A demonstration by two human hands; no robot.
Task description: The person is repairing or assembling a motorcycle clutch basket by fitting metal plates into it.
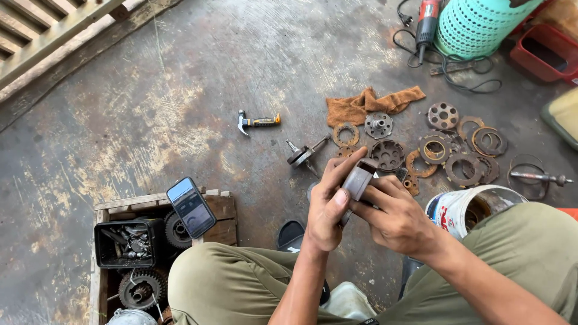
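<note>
Both hands hold one small grey metal part [359,179] above the concrete floor. My left hand [328,204] wraps it from the left, thumb pressed on its side. From the right my right hand [394,213] grips its lower end. Just beyond the hands lie several rusty round clutch plates and discs [442,155], a perforated hub [387,154] and a crankshaft piece [303,153]. My knees in olive trousers frame the bottom of the view.
A claw hammer [257,122] lies on the floor. An orange rag [370,103] sits behind the plates. A phone [191,206] rests on a wooden crate of gears [141,289]. A white bucket [463,204] stands at right; a power tool [426,21] and green basket [475,24] are far back.
</note>
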